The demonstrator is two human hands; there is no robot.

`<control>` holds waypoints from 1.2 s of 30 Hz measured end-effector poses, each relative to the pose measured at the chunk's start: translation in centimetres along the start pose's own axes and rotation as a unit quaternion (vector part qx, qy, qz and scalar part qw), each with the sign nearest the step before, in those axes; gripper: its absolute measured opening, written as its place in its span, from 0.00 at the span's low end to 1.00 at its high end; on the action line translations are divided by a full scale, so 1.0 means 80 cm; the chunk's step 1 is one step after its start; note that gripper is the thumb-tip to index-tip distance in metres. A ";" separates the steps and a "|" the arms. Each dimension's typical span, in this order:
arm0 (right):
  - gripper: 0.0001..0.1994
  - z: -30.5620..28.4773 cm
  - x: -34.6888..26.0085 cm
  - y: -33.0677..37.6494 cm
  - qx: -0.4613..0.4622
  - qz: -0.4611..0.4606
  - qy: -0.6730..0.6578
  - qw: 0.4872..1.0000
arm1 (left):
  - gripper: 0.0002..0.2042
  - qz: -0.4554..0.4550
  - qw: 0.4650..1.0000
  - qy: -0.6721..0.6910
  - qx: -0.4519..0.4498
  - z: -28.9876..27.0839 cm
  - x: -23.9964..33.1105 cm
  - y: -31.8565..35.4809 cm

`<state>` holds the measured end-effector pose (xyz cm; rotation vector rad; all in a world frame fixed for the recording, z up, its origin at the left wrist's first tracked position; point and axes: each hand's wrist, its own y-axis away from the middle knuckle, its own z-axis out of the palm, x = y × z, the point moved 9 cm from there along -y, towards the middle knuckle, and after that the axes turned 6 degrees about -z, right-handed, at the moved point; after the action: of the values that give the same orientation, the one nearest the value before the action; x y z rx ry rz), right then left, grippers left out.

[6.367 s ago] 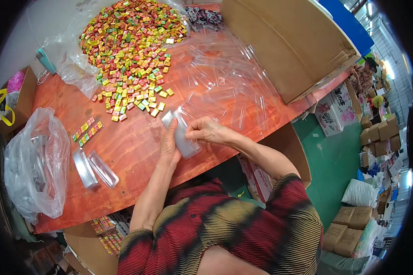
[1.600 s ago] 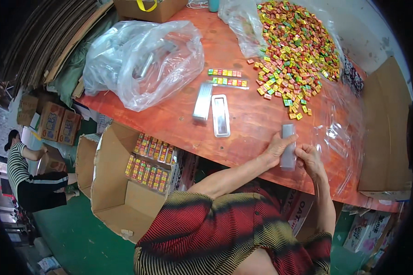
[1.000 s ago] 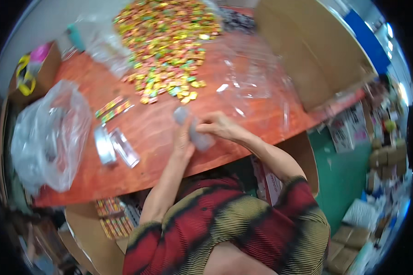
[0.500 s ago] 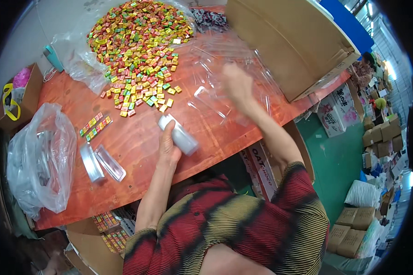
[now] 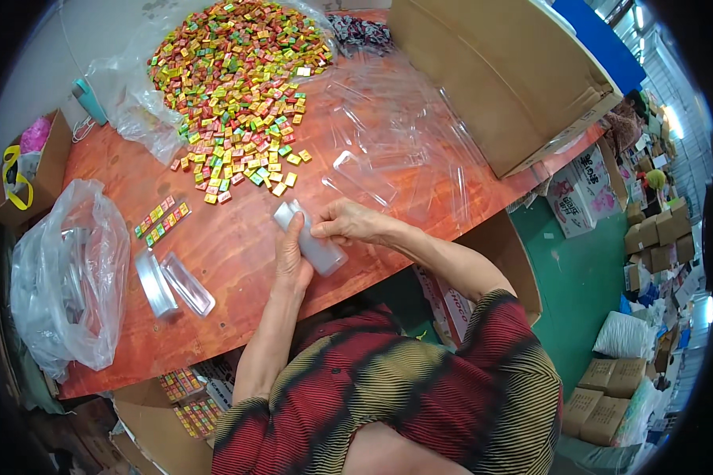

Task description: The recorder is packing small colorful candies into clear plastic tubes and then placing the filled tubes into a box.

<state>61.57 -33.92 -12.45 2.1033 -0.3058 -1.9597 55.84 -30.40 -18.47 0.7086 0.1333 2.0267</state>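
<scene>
My left hand (image 5: 293, 255) is closed around a stack of nested clear plastic trays (image 5: 322, 256), its thumb lying along the near side. At the stack's right edge my right hand (image 5: 350, 222) pinches with thumb and fingers; which tray layer they grip is too small to tell. Loose clear trays (image 5: 370, 177) lie scattered beyond my right hand. To the left, more trays (image 5: 188, 285) rest beside a short stack (image 5: 157, 283). Two rows of small wrapped pieces (image 5: 162, 219) sit above them. A large heap of red, yellow and green pieces (image 5: 242, 87) spreads over the far table.
A large cardboard box (image 5: 499, 79) stands at the table's far right. On the left are a clear plastic bag (image 5: 71, 277) with trays and a carton (image 5: 47, 170). Below the near edge, an open carton (image 5: 154, 419) holds packed rows. Boxes (image 5: 610, 388) stand on the green floor.
My right hand has come back from over the loose trays at the right to the stack in my left hand, and its fingers have closed at the edge. My left hand stays nearly still.
</scene>
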 end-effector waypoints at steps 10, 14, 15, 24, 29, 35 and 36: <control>0.05 -0.130 -0.144 0.076 0.435 -0.190 0.598 0.646 | 0.23 0.029 0.999 0.007 0.024 0.008 0.006 -0.009; 0.12 -0.042 -0.063 0.022 0.159 -0.142 0.464 0.860 | 0.20 0.040 0.999 -0.018 0.004 0.027 0.010 -0.004; 0.13 -0.024 -0.053 0.018 0.132 -0.142 0.390 0.900 | 0.19 0.051 0.998 -0.033 0.001 0.027 0.015 -0.002; 0.09 -0.009 0.010 0.001 0.005 -0.028 0.012 1.000 | 0.16 -0.004 1.000 -0.025 -0.012 0.010 0.003 0.002; 0.07 -0.135 -0.095 0.072 0.361 -0.311 0.501 0.723 | 0.22 -0.021 0.998 0.003 0.057 -0.028 -0.001 -0.017; 0.11 -0.095 -0.093 0.053 0.308 -0.192 0.498 0.787 | 0.17 0.018 1.000 0.004 -0.007 0.037 0.006 0.005; 0.11 -0.056 -0.071 0.032 0.197 -0.135 0.472 0.849 | 0.18 0.031 0.999 -0.017 -0.002 0.033 0.011 0.003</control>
<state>65.70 -34.33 -5.96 3.2024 -0.2168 -0.7493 56.74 -30.31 -15.85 0.7538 0.0887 2.0729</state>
